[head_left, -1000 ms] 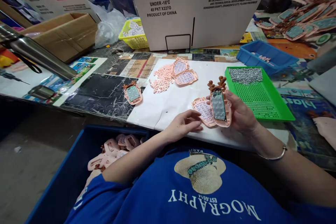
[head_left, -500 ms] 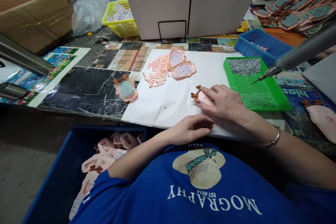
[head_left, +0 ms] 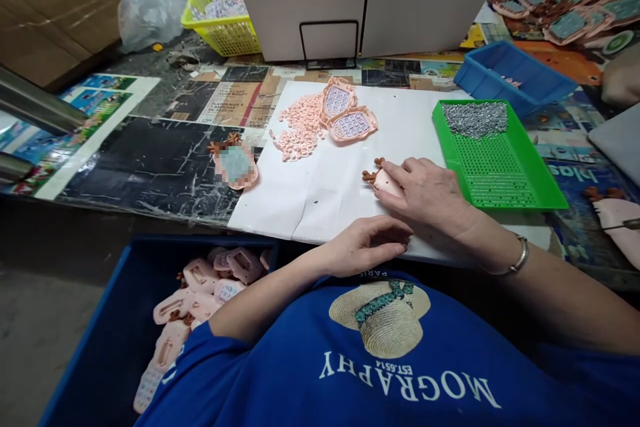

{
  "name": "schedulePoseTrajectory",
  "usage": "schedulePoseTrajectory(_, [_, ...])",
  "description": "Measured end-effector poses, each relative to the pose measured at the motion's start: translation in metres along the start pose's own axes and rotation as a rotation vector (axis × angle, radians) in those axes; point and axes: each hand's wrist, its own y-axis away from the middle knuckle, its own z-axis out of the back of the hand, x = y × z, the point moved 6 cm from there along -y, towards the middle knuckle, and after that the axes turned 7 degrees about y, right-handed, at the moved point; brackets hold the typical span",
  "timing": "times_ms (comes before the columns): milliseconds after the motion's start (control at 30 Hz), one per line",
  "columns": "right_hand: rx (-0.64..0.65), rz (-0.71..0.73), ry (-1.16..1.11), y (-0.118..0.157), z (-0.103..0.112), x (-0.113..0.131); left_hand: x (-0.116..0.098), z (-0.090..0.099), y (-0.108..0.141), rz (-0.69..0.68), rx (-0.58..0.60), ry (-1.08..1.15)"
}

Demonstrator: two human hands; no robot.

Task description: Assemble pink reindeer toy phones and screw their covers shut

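Observation:
My right hand (head_left: 425, 193) lies over a pink plastic shell (head_left: 387, 183) with brown antler-like tips, on the white board (head_left: 320, 197). Its fingers and thumb are closed about the shell, which they partly cover. My left hand (head_left: 367, 243) rests at the board's front edge, its fingers loosely bent, thumb apart, nothing held. Small pink pieces (head_left: 300, 123) are heaped further back, beside two pink shells with lilac keypads (head_left: 353, 125). A green tray (head_left: 543, 190) with silver screws (head_left: 475, 119) stands right of my right hand.
A pink piece with a teal face (head_left: 237, 167) lies left of the board. Pink shells (head_left: 170, 343) fill part of a blue bin (head_left: 90, 347). A yellow basket (head_left: 225, 37), white carton (head_left: 415, 13) and blue tray (head_left: 530, 97) stand behind. Another antlered shell (head_left: 620, 223) is far right.
The view has shifted slightly, with the carton higher in the picture. The screwdriver that hung over the green tray is gone from there. Both hands keep nearly the same pose.

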Motion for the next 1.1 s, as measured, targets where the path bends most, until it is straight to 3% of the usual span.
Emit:
schedulePoseTrajectory(300, [0.036, -0.02, 0.022, -0.005, -0.001, 0.005, -0.001, 0.0, 0.0, 0.001, 0.012, 0.006])
schedulePoseTrajectory(533, [0.087, 0.03, 0.09, 0.006, -0.012, 0.016, -0.002, 0.001, 0.001, -0.022, -0.036, 0.001])
schedulePoseTrajectory(667, [0.015, 0.065, 0.073, 0.015, -0.022, 0.015, 0.003, 0.006, 0.001, -0.025, -0.178, 0.151])
schedulePoseTrajectory(933, [-0.183, 0.124, -0.05, 0.022, -0.029, 0.009, 0.012, 0.035, 0.01, -0.114, -0.711, 0.464])
schedulePoseTrajectory(1000, [-0.265, 0.128, -0.095, 0.026, -0.025, 0.01, 0.012, 0.033, 0.007, -0.107, -0.737, 0.509])
schedulePoseTrajectory(1100, [-0.391, 0.153, -0.175, 0.035, -0.018, 0.017, 0.011, 0.024, -0.005, -0.081, -0.656, 0.495])
